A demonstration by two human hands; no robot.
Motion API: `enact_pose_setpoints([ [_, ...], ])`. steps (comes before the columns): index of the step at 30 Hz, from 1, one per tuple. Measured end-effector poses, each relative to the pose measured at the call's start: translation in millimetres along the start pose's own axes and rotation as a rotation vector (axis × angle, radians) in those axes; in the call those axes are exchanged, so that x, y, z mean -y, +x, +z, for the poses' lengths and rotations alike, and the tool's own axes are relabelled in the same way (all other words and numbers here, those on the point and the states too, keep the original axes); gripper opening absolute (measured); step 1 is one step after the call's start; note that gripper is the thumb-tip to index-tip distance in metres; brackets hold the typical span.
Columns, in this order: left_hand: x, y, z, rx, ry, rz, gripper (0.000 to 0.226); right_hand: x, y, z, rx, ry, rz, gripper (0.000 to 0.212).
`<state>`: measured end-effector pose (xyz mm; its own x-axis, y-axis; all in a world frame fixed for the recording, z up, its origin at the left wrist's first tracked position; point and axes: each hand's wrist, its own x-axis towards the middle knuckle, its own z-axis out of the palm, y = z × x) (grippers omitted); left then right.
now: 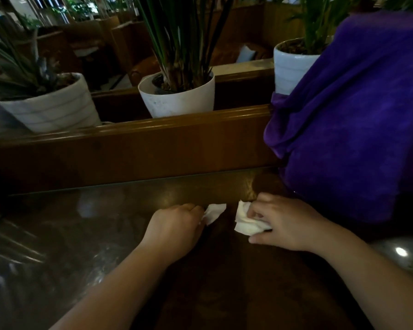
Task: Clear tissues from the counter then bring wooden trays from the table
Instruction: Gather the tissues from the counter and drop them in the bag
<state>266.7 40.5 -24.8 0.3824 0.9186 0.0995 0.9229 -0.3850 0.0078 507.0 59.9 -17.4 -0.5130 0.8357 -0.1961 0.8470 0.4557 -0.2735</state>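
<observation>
Two crumpled white tissues lie on the dark glossy counter (86, 234). My left hand (174, 225) is closed with its fingertips pinching the smaller tissue (214, 211), which sticks out to the right of the fingers. My right hand (286, 222) grips the larger tissue (244, 221), with fingers curled over its right part and the thumb flat on the counter below it. The two tissues are a short gap apart. No wooden trays are in view.
A raised wooden ledge (138, 144) runs along the counter's far edge. Behind it stand white plant pots (179, 96), (50, 108), (291, 65). A large purple cloth (358, 115) drapes over something at the right, close to my right hand.
</observation>
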Motion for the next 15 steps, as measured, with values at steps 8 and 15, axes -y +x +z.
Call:
enact_pose_setpoints([
  [8, -7.3, -15.2, -7.8, -0.057, -0.041, 0.045, 0.037, 14.9, -13.8, 8.0, -0.134, -0.067, 0.034, 0.021],
  [15, 1.1, -35.7, -21.6, -0.096, -0.07, 0.165, 0.029, 45.6, -61.4, 20.5, -0.28, 0.025, 0.155, 0.008],
])
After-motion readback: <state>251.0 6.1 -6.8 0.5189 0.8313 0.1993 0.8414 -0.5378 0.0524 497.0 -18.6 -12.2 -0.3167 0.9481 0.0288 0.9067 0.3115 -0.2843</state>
